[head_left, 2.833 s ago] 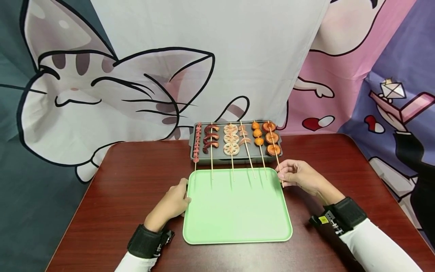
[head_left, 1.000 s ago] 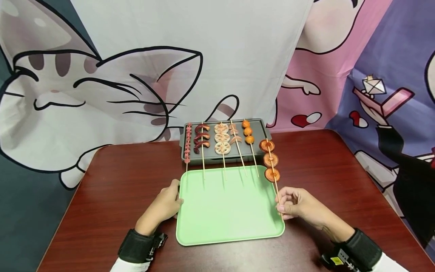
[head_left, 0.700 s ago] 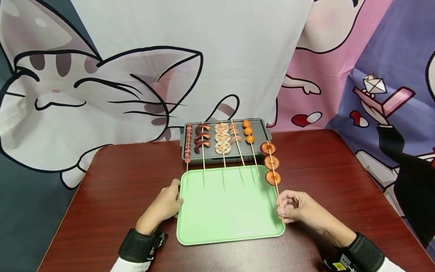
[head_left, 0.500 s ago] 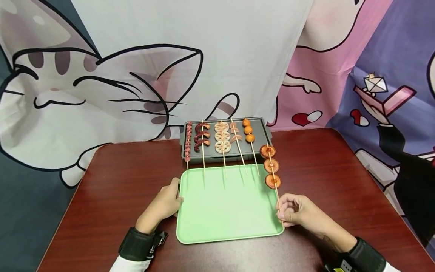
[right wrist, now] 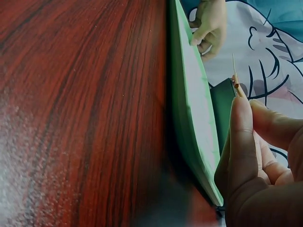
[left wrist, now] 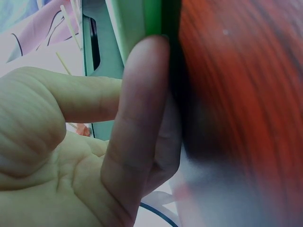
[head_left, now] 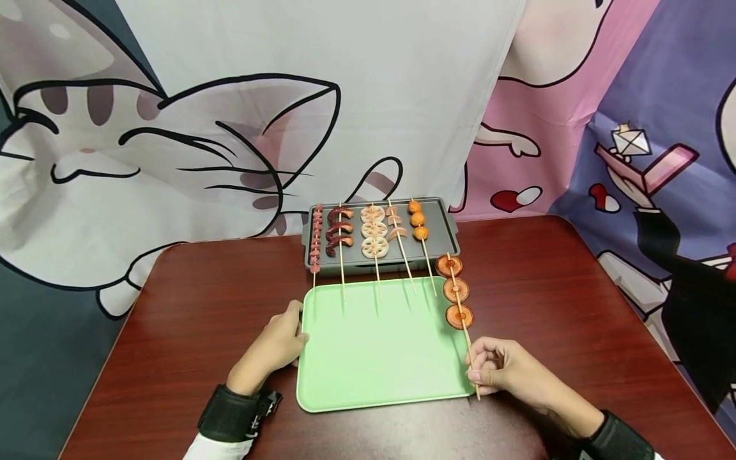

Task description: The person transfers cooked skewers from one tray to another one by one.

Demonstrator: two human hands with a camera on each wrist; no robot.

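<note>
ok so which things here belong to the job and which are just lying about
Part of the job:
right hand, pinching the brown-slice skewer
left hand, gripping the green tray
probably the grey pan and five other skewers resting on it

Just surroundings:
cartoon backdrop
wooden table, as support
black wrist straps, worn

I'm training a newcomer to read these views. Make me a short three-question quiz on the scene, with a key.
1. What does the left hand grip?
2. True or false: the right hand holds the orange-ball skewer.
3. How many skewers lie on the pan, leaving out the held one: A four, B five or C six?

Key:
1. The edge of the green tray.
2. False; it pinches the brown-disc skewer.
3. B, five.
</note>
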